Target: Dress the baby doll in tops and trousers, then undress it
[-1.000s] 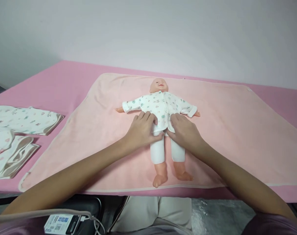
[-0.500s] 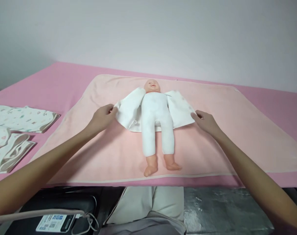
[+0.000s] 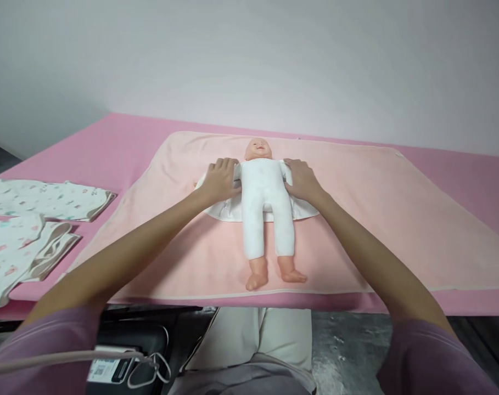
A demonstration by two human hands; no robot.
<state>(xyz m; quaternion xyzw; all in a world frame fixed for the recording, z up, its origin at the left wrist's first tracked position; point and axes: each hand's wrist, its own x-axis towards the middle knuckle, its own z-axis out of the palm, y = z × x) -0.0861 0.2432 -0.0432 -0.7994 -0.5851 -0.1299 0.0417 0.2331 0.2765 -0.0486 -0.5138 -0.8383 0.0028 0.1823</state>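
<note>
A baby doll (image 3: 266, 184) with a white cloth body lies on its back, head at the far side, feet toward me. Spread under its torso is a white baby top (image 3: 225, 210), its lower edge showing on both sides. My left hand (image 3: 219, 180) is closed round the doll's arm on the left, thumb and fingers on either side. Past that wrist a bit of the doll's hand (image 3: 195, 185) shows. On the other side my right hand (image 3: 303, 180) grips the doll's other arm near the shoulder. My hands hide most of both sleeves.
A peach blanket (image 3: 397, 230) lies under the doll on a pink-covered table (image 3: 125, 142). Patterned baby clothes (image 3: 47, 198) lie folded at the left, with another patterned garment (image 3: 14, 252) nearer me. A black case (image 3: 129, 340) and a cord (image 3: 60, 359) are below the table edge.
Both hands have let go of the top's outer edges and moved inward to the doll's arms. The spread front panels have dropped lower. The view has shifted slightly.
</note>
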